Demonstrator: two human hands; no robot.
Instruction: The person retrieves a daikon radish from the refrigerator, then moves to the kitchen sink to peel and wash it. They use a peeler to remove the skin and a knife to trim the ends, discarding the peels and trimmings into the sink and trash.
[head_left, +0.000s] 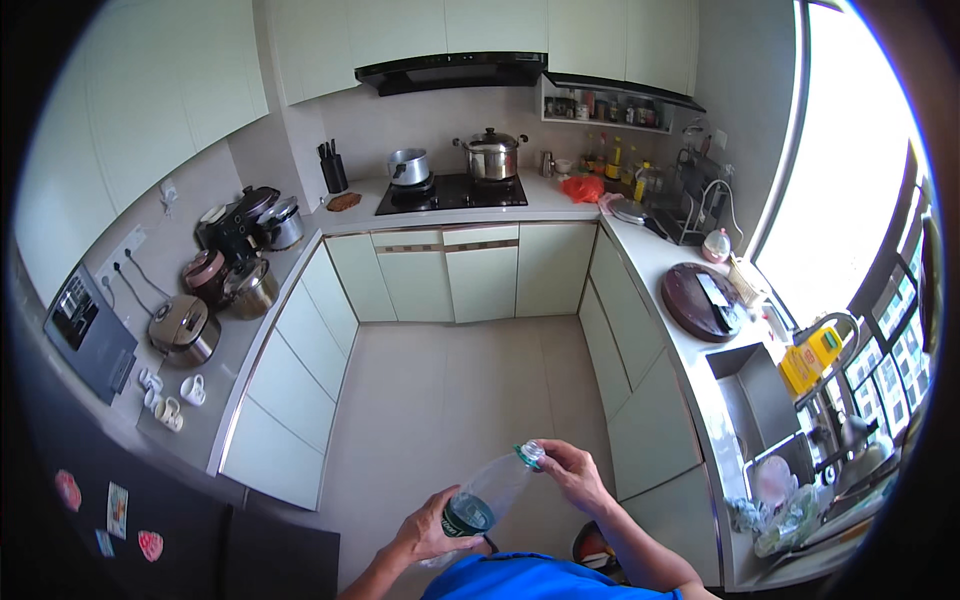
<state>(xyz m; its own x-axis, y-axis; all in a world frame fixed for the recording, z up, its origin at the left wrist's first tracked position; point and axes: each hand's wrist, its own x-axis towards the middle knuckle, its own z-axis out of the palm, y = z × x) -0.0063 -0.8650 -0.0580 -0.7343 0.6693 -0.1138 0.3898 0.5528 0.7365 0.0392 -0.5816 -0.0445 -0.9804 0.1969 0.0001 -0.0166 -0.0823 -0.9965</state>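
Observation:
A large clear plastic bottle (491, 480) with a dark green label is held tilted in front of my blue shirt, its neck up and to the right. My left hand (435, 525) grips the bottle around its labelled body. At the neck, the fingers of my right hand (568, 469) pinch the rim beside a green ring; the mouth looks uncapped. How much liquid the bottle holds, I cannot tell.
Ahead, a steel stockpot (491, 159) and an aluminium pot (408, 166) stand on the black cooktop (451, 196). On the right counter are a round chopping board (686, 304) with a cleaver and a sink (754, 397). A rice cooker (180, 326) and mugs (193, 390) stand left.

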